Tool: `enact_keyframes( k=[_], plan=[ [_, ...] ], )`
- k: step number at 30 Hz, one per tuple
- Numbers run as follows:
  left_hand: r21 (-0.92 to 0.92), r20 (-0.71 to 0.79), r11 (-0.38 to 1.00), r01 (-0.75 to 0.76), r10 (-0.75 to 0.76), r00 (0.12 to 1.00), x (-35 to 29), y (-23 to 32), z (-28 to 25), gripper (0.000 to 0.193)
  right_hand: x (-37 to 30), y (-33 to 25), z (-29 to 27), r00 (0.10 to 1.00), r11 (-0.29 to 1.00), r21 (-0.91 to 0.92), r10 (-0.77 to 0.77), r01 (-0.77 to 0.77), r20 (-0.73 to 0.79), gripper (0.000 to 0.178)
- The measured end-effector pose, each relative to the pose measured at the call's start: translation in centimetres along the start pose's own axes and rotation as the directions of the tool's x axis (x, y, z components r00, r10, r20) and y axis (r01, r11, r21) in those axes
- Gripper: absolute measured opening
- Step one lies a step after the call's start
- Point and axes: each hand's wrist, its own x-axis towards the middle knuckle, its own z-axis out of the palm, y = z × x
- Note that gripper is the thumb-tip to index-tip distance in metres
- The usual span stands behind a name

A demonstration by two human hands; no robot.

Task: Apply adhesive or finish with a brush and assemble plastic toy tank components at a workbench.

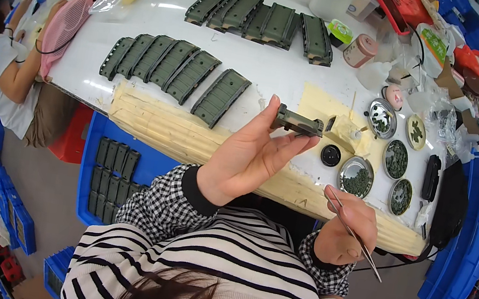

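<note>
My left hand (241,159) is raised over the table's near edge, its fingers closed around a small camouflage-coloured plastic part (298,123). Lower and to the right, my right hand (353,225) grips a pair of metal tweezers (364,251). Their tip points up and left, close to a round metal dish (367,163) of tiny dark green pieces. Several similar dishes stand beyond it, one a metal dish (387,133) with fewer pieces. A round black container (330,155) sits between the camouflage part and the nearest dish.
Dark green ribbed panels (220,98) stand in two rows on the white table. A yellowish padded strip (156,126) lines its front edge. Below left, a blue crate (85,188) holds more dark parts. Another person's arm (22,70) rests near a pink mesh item (72,22).
</note>
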Motion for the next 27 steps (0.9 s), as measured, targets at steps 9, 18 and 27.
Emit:
enact_keyframes(
  k=[9,18,27],
  plan=[
    [-0.046,0.009,0.999,-0.015,0.015,1.0,0.6,-0.5,-0.1,0.047,-0.2,-0.1,-0.4,0.996,0.996,-0.08,0.048,-0.043,0.069,0.025],
    [-0.074,0.034,0.997,0.026,-0.023,0.999,0.4,-0.5,-0.6,0.041,1.6,-0.5,-0.8,0.99,0.942,-0.322,-0.048,0.088,0.131,0.033],
    [0.224,-0.064,0.973,-0.06,0.076,0.995,-0.8,-1.4,1.1,0.047,5.7,-1.8,-1.6,0.923,0.831,-0.483,-0.09,0.277,0.375,0.037]
  ],
)
